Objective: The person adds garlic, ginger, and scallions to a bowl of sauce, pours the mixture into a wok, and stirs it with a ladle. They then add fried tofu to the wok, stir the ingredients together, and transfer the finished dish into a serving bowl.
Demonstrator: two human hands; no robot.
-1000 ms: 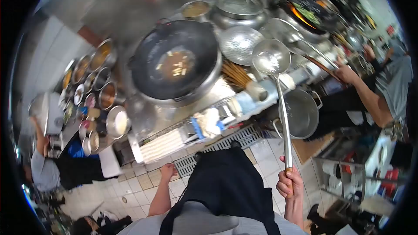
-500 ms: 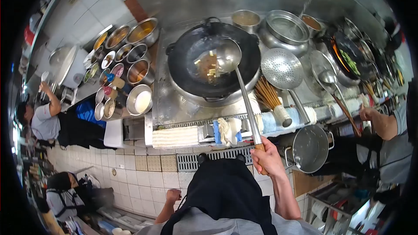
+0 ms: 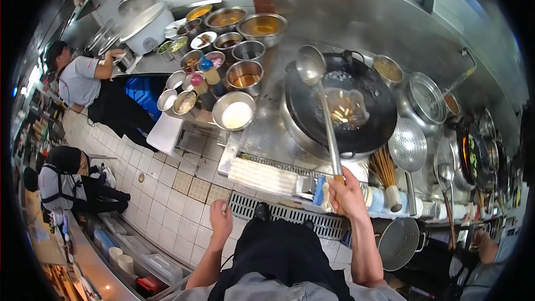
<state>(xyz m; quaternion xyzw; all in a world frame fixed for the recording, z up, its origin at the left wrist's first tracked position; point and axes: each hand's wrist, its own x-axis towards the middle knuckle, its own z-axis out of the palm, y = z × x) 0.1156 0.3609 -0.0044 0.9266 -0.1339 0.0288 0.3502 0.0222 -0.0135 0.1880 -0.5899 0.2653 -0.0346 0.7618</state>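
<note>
My right hand (image 3: 348, 194) is wrapped round the wooden handle end of a long metal ladle (image 3: 329, 128). The ladle's bowl (image 3: 311, 65) hangs over the left rim of a black wok (image 3: 373, 131). Pale chopped pieces in some brownish liquid (image 3: 345, 110) lie at the bottom of the wok. My left hand (image 3: 221, 220) is raised in front of the counter, away from any vessel. Its fingers are loosely bent and apart, and nothing shows in them.
Left of the wok stand several metal bowls, one with white contents (image 3: 237, 116), and squeeze bottles (image 3: 212, 72). A perforated skimmer (image 3: 407, 144) and a bamboo brush (image 3: 384, 175) lie to the right. A large pot (image 3: 398, 245) stands below. A co-worker (image 3: 83, 81) works at left.
My view has swung left, so the wok appears farther right. The ladle bowl has moved from above the food to the wok's left rim. My left hand has come up and its fingers have loosened.
</note>
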